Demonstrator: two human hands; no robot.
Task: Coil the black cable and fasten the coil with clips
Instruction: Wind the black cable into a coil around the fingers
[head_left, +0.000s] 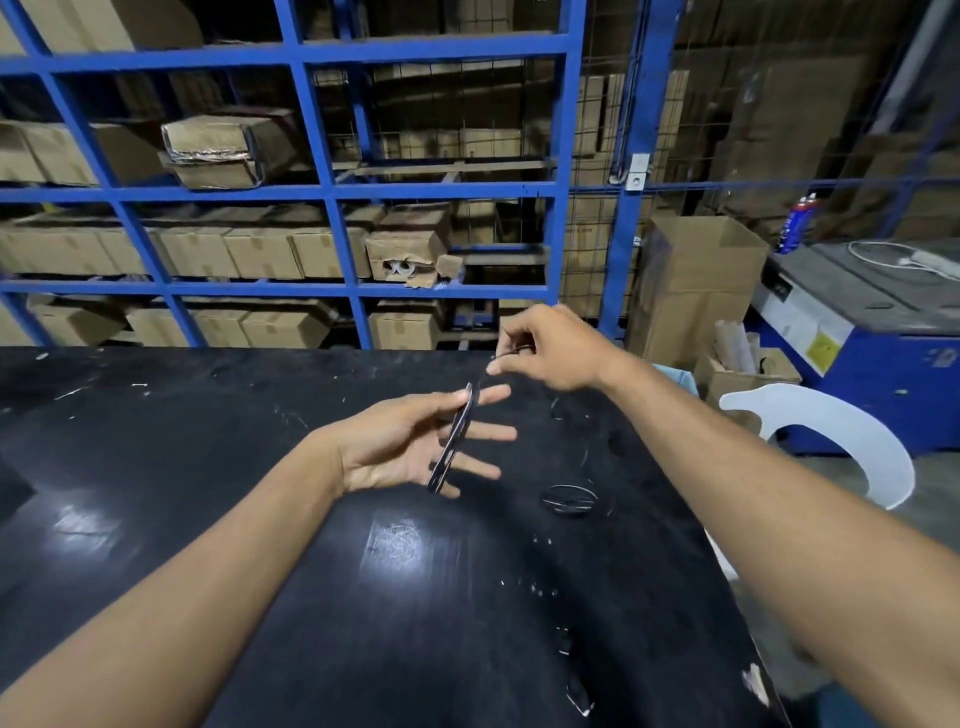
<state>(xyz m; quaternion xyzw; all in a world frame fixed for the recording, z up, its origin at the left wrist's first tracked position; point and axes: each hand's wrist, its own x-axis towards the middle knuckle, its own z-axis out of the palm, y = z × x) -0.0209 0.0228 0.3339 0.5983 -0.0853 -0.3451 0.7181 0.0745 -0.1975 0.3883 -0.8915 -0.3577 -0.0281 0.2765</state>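
My left hand (410, 447) is held palm up over the black table (208, 467), fingers spread. Loops of the black cable (454, 441) are wound across those fingers as a narrow coil seen edge on. My right hand (550, 348) is higher and to the right, pinching the free run of the cable between thumb and fingers. That strand leads down to the coil on my left hand. A finished black coil (570, 500) lies flat on the table to the right of my left hand. More loose cable (563, 405) trails on the dark tabletop, hard to make out.
Small dark clip-like pieces (579, 693) lie near the table's front right edge. A white plastic chair (852, 441) stands right of the table, with open cardboard boxes (696, 280) behind it. Blue metal shelving (332, 234) full of cartons runs along the far side.
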